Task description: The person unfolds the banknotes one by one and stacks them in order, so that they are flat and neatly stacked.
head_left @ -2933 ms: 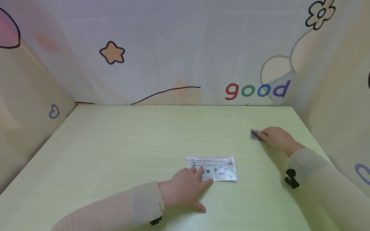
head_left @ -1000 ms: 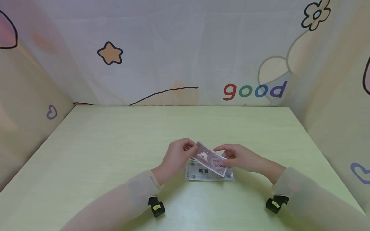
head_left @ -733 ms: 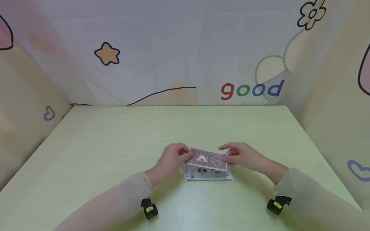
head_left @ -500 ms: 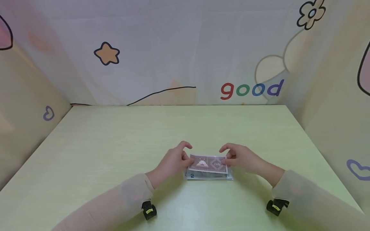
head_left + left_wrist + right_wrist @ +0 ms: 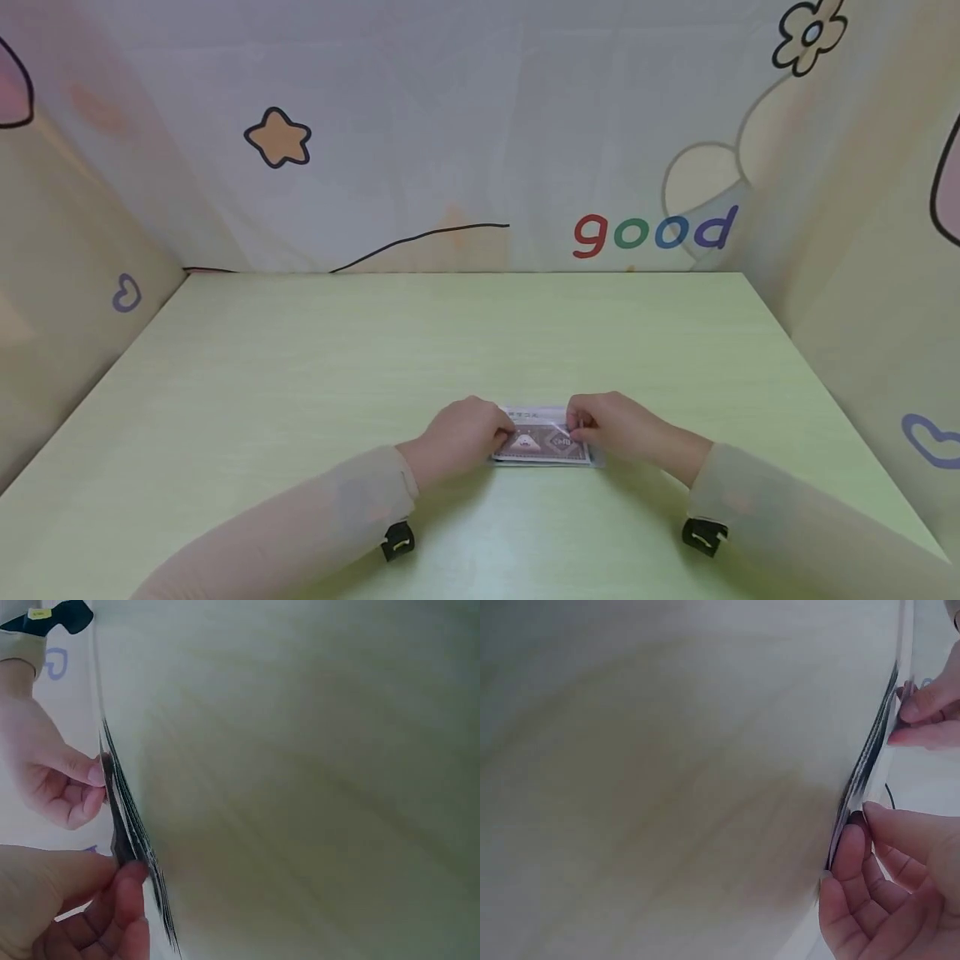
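A purple-brown play banknote (image 5: 534,447) with a white cartoon figure lies level over a stack of larger, pale green play banknotes (image 5: 525,412). The stack's upper strip and right end show around it. My left hand (image 5: 467,439) pinches the brown note at its left end, thumb against bent fingers. At the right end, my right hand (image 5: 628,427) pinches it in the same way. Both wrist views show the notes edge-on: a thin layered stack (image 5: 139,825) in the left one, with dark edges (image 5: 868,757) in the right one. My hands cover the note's upper corners.
A pale green table (image 5: 337,358) extends around the notes. Behind it hangs a printed cloth backdrop (image 5: 420,142), with cloth side walls (image 5: 82,250) to left and right. Black wrist cameras (image 5: 397,542) sit at the cuffs.
The right hand brought the brown note in from the far right. Both hands then held it tilted, straightened it and lowered it over the pale stack. Their raised index fingers have since curled in.
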The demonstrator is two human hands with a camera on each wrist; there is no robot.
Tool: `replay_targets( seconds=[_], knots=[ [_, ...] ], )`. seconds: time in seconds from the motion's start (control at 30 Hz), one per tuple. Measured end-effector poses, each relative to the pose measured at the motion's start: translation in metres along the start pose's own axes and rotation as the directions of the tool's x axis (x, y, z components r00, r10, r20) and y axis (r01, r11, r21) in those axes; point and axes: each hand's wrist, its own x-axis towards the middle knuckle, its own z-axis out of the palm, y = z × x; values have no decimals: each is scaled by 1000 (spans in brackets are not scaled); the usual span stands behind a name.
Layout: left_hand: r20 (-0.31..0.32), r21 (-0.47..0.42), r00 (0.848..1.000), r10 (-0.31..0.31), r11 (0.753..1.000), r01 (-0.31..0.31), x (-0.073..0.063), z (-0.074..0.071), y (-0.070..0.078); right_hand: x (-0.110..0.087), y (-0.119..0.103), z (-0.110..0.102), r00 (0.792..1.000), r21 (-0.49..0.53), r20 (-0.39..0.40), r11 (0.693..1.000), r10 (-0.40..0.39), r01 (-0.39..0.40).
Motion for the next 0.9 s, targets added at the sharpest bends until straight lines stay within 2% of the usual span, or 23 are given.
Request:
replay_targets(
  seconds=[0.1, 0.2, 0.3, 0.4, 0.47, 0.5, 0.63, 0.9],
  knots=[
    [31, 95, 1000, -6, 995, 3, 2, 0, 3, 1, -1, 0, 1000, -16, 5, 1000, -10, 10],
    [51, 228, 999, -2, 974, -10, 1, 0, 6, 1, -4, 1, 1000, -66, 9, 998, -20, 20],
    [61, 389, 998, 30, 920, -52, -2, 1, 8, 1, -8, 2, 1000, -174, -9, 985, -18, 16],
    [63, 475, 996, 63, 876, -85, -6, 0, 9, 0, -11, 3, 997, -295, -44, 954, -60, 45],
    [69, 476, 995, 76, 874, -100, -7, 0, 9, 0, -12, 4, 994, -345, -53, 936, -91, 67],
    [74, 463, 994, 77, 881, -103, -8, 0, 9, -1, -13, 4, 993, -357, -52, 931, -104, 78],
    [80, 420, 993, 89, 900, -115, -8, 0, 8, -4, -11, 5, 993, -356, -29, 929, -117, 100],
    [69, 443, 992, 109, 887, -128, -6, -1, 8, -6, -5, 3, 992, -347, 27, 930, -123, 125]
  ],
)
